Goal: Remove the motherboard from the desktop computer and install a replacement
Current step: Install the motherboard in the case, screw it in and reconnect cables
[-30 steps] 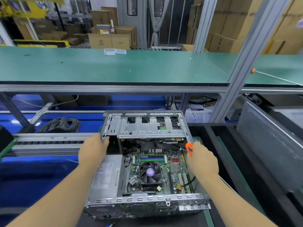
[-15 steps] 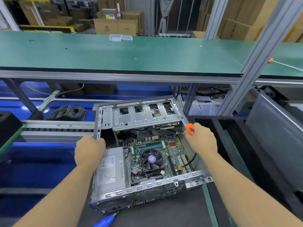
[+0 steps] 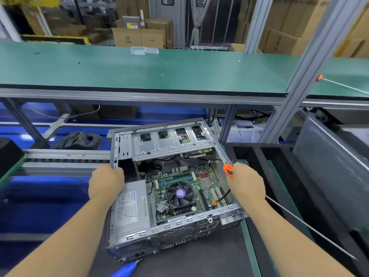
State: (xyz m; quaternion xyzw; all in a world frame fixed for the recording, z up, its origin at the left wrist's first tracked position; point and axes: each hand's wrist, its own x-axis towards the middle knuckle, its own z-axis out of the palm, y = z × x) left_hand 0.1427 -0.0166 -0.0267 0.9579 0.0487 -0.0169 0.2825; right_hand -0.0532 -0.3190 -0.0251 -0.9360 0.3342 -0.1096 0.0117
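Since the earlier frame the case [image 3: 171,188] has turned further, its rear panel swinging toward the viewer's left, and now sits askew on the dark mat [image 3: 199,260]. At left, the left hand [image 3: 105,181] is clamped on the case's left wall beside the power supply [image 3: 130,208]. At centre, the board [image 3: 185,188] lies still mounted in the case floor, fan and cables attached. At right, the right hand [image 3: 246,182] is closed on the case's right wall while also holding a screwdriver [image 3: 228,170], whose long shaft trails back past the wrist. Risks: the shaft may snag the black bin [image 3: 279,176] during turning; the thin wall edges may slip from either grip; the blue tool [image 3: 124,269] lies close to the rear corner and could be struck.
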